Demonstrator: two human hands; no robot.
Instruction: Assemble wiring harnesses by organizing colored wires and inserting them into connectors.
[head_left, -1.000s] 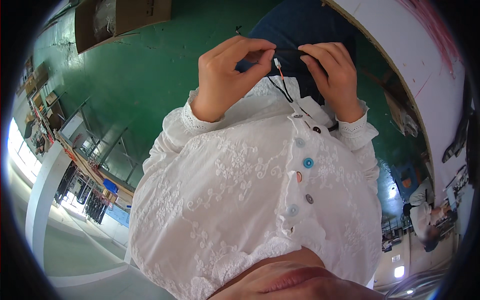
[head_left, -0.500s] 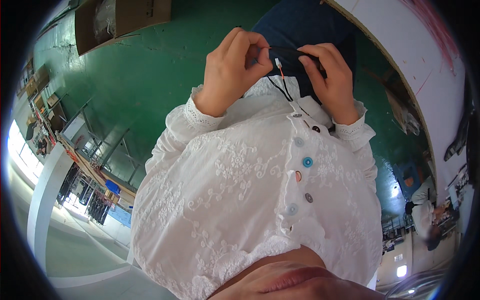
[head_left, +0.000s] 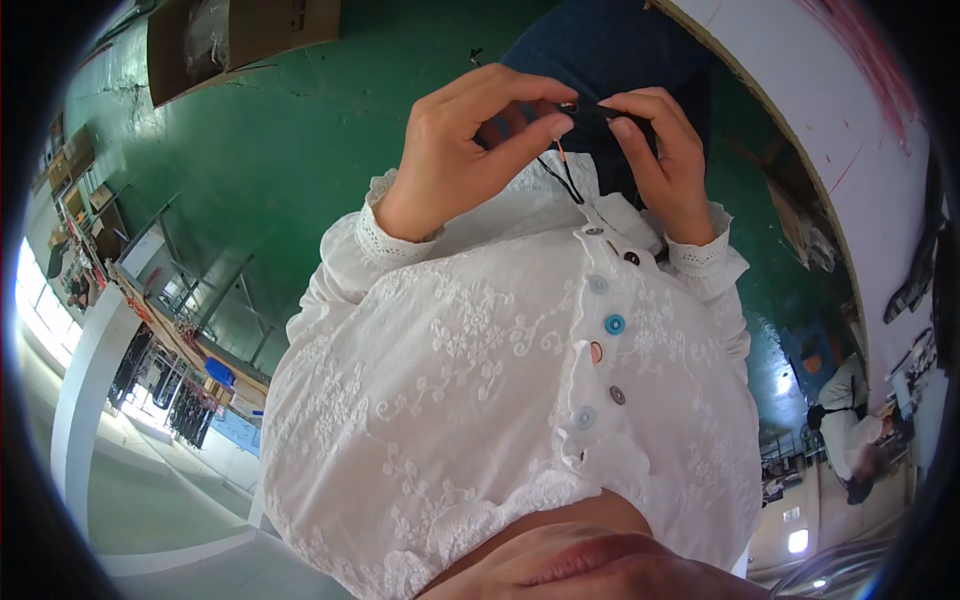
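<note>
Green floor (head_left: pixel 300 160) lies below while your left hand (head_left: pixel 465 130) and right hand (head_left: pixel 668 145) both pinch the black cable (head_left: pixel 594 111), which runs sideways between them.

You have a green floor (head_left: pixel 320 150) under you, marked with pale scuffs. On it, at the upper left, stands an open brown cardboard box (head_left: pixel 275 25) with clear plastic (head_left: pixel 207 42) inside. A small dark scrap (head_left: pixel 476 55) lies on the same floor, well apart from the box. To your right you have a white-topped table (head_left: pixel 765 50) with a rough brown edge. Directly on it lies a bundle of thin pink-red wires (head_left: pixel 868 60); near it you find a single red strand (head_left: pixel 847 169). Beyond, you note a dark object (head_left: pixel 915 275), kind indistinct, at the tabletop's outer side.
</note>
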